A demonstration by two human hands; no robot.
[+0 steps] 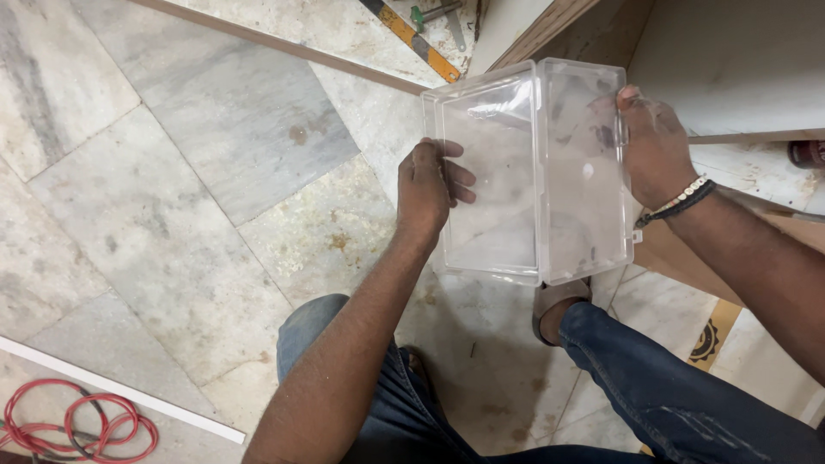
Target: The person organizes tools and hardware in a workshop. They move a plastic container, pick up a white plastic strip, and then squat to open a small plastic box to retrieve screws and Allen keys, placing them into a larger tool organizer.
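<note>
Both hands grip clear plastic box (pixel 537 172) (opened)

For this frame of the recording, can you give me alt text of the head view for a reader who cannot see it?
A person's left hand and right hand hold an open, empty clear plastic box by its two outer edges above a marble tile floor. Knees in blue jeans show below; a red cable coil lies bottom left.

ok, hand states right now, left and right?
Left hand: closed on the left edge of the clear plastic box.
Right hand: closed on the box's right edge.
</note>
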